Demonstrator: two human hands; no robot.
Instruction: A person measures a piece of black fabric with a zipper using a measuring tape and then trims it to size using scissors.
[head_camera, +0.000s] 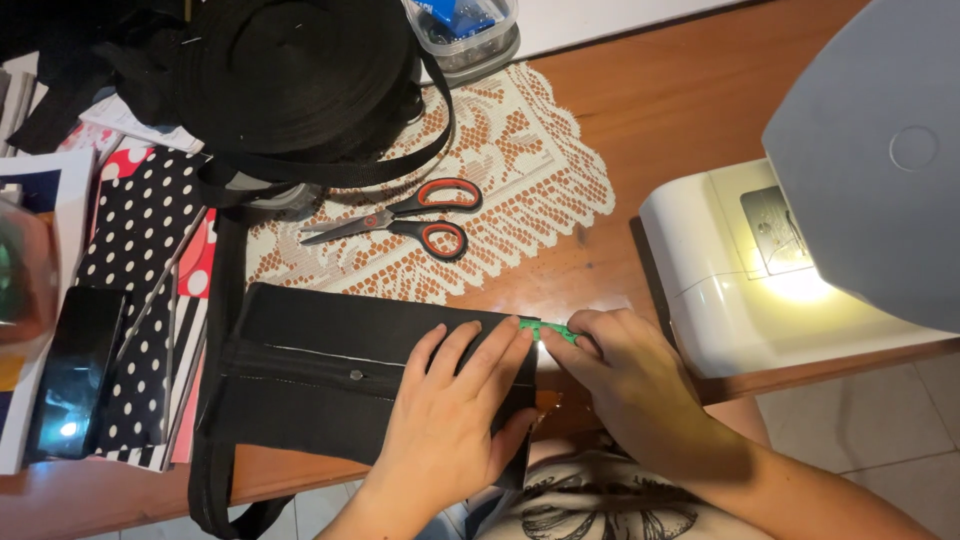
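Note:
A black fabric piece (320, 375) with a stitched seam and a small snap lies flat at the near edge of the wooden table (660, 90). My left hand (455, 420) presses flat on its right end, fingers spread. My right hand (625, 375) pinches a small green clip (548, 330) at the fabric's top right corner.
Red-and-black scissors (405, 222) lie on a lace doily (520, 165). A roll of black webbing (290, 75) sits at the back left, with polka-dot fabric (140, 230) and a dark phone (75, 370) on the left. A white sewing machine (800, 240) with its lamp on stands at right.

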